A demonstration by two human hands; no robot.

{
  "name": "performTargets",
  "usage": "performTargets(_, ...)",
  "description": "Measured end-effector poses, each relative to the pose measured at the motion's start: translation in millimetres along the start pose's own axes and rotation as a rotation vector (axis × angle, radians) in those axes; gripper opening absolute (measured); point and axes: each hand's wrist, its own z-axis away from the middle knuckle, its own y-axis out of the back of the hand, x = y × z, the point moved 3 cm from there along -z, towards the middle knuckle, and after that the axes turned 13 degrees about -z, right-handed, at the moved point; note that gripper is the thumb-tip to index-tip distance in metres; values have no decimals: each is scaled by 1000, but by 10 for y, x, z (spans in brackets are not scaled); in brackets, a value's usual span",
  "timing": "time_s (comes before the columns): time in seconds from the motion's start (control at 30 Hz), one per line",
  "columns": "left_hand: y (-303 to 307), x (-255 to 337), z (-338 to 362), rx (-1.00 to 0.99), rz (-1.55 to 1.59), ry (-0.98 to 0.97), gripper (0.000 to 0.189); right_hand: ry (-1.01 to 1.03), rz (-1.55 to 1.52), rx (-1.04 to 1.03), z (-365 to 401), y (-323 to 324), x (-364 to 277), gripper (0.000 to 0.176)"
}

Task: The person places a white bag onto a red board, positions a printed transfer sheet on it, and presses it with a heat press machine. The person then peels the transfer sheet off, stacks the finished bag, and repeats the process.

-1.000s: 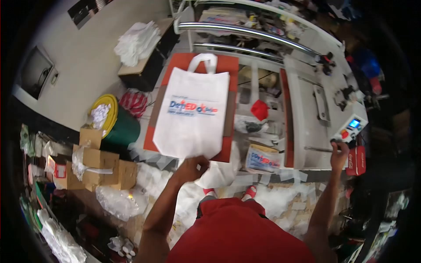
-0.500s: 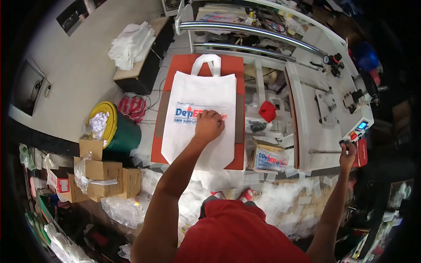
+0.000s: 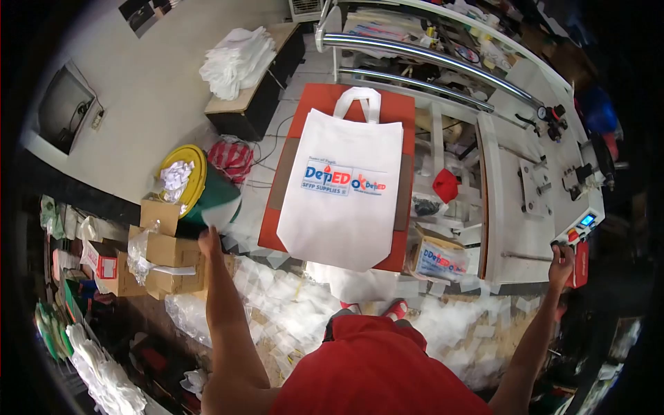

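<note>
A white tote bag (image 3: 342, 235) lies flat on the red-orange press platen (image 3: 294, 131), handles pointing away from me. Across its middle runs a blue and red "DepED" print (image 3: 327, 180). My left hand (image 3: 210, 243) is off to the left of the platen, above the cardboard boxes. A thin, whitish see-through sheet (image 3: 223, 216), blurred, extends from its closed fingers. At the far right my right hand (image 3: 561, 266) has its fingers curled at a black button (image 3: 555, 246) on the control box (image 3: 586, 223).
A green bin (image 3: 220, 200) with a yellow rim holds crumpled white scraps. Open cartons (image 3: 176, 256) stand at the left. A box of printed transfers (image 3: 440, 259) sits right of the platen. Stacked white bags (image 3: 238, 62) lie on a side table. Steel rails (image 3: 415, 57) cross behind.
My left hand has left the bag's print and swung left toward the bin with a thin sheet. The "OK DepED" part now shows. My right hand stays at the control box. The view has shifted.
</note>
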Motion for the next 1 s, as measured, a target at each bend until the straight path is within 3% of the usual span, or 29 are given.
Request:
performTargets(0.03,-93,-323,185,-89,-227,106,50,21,-7,-9,1,6,4,24)
performTargets(0.07,60,-315,592,-116,-336,91,51,43,-14,-17,-9,0,10,24)
performTargets(0.1,-197,-747,930,-22,-301,39,50,45,-19,-17,-17,-9,8,24)
performTargets(0.13,-329,-972,1324,-127,-443,68,52,40,-30,-6,-13,-10,21,23)
performTargets(0.17,-656,-1383,1798,-364,-776,-168,52,34,-41,4,-7,-7,21,23)
performTargets(0.2,-574,-1416,2396,-532,-545,-24,55,34,-42,2,-7,-4,42,23)
performTargets(0.23,-1159,-2012,2958,-727,-780,-323,54,42,-31,-17,-24,-3,41,23)
performTargets(0.27,-1100,-1928,3487,-1080,-764,-507,53,48,-18,-41,-25,6,66,23)
performTargets(0.3,-514,-1493,3869,-1496,-262,272,48,46,-10,-53,-25,8,89,23)
performTargets(0.33,-371,-1421,4136,-1779,-335,370,42,30,0,-40,-16,5,95,24)
performTargets(0.37,-344,-1302,4333,-1959,-248,334,38,15,11,-23,-6,10,91,25)
performTargets(0.4,-331,-1213,4364,-1940,-206,344,39,47,-20,6,2,8,67,26)
performTargets(0.43,-593,-1323,4436,-2029,-69,82,36,46,-16,5,3,21,57,26)
performTargets(0.47,-1032,-1434,4438,-1839,-198,-826,36,10,-15,15,5,24,48,26)
performTargets(0.5,-595,-723,4075,-1685,-241,-1020,36,-24,-19,23,12,0,61,26)
performTargets(0.53,-777,-720,3954,-1769,-216,-552,34,-66,-68,26,13,-15,98,26)
performTargets(0.57,-738,-448,3706,-1728,-196,-554,47,-65,-77,20,17,-27,127,26)
performTargets(0.6,-647,-134,3402,-1771,-157,-539,35,-73,-57,33,18,-26,152,26)
performTargets(0.63,-366,289,2997,-1699,236,-672,26,-82,-37,49,26,-34,160,27)
performTargets(0.7,311,1324,2392,-1302,331,-415,19,-97,-39,58,41,-48,182,26)
performTargets(0.73,779,1853,2135,-886,85,-529,16,-80,-32,62,41,-46,218,26)
performTargets(0.77,920,2151,1935,-711,342,-577,16,-65,-26,67,51,-54,241,26)
performTargets(0.83,828,2522,1617,-314,360,-733,19,-18,-42,61,41,-61,226,26)
performTargets(0.9,687,2787,1483,-61,249,-855,30,24,-57,62,31,-58,189,26)
performTargets(1.0,367,2897,1423,-35,-43,-908,42,-9,-39,1,30,-40,187,20)
